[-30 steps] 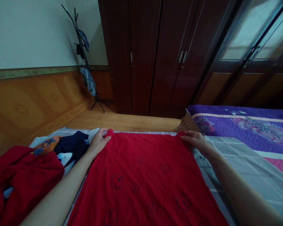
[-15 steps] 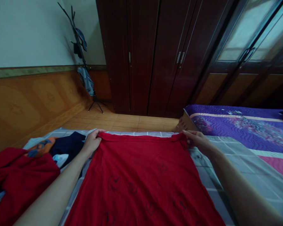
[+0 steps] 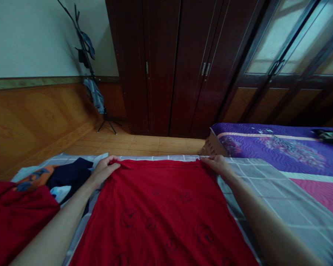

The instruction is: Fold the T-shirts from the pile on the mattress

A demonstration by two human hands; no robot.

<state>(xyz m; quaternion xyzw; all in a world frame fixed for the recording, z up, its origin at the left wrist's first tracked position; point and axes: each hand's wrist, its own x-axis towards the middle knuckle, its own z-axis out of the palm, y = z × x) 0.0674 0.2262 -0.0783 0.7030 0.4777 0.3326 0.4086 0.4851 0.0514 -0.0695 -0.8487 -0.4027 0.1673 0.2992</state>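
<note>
Left hand (image 3: 105, 170) and right hand (image 3: 218, 164) pinch far corners of wrinkled red cloth (image 3: 166, 201). Its round prints (image 3: 205, 235) are illegible.

Arms (image 3: 261, 207) extended, apart; left grip (image 3: 104, 170), right grip (image 3: 217, 163) pinched

We find the cloth (image 3: 163, 205) cut off at its near end, and a dark thing (image 3: 330, 136) far right of it unidentifiable.

Red garment (image 3: 163, 203) before you: matt cloth, finely wrinkled. Checked sheet (image 3: 269, 192): matt cloth. Purple bedspread (image 3: 246, 138) at your right: quilted cloth. Wardrobe (image 3: 161, 88): glossy dark wood; handles (image 3: 203, 69): shiny metal.
</note>
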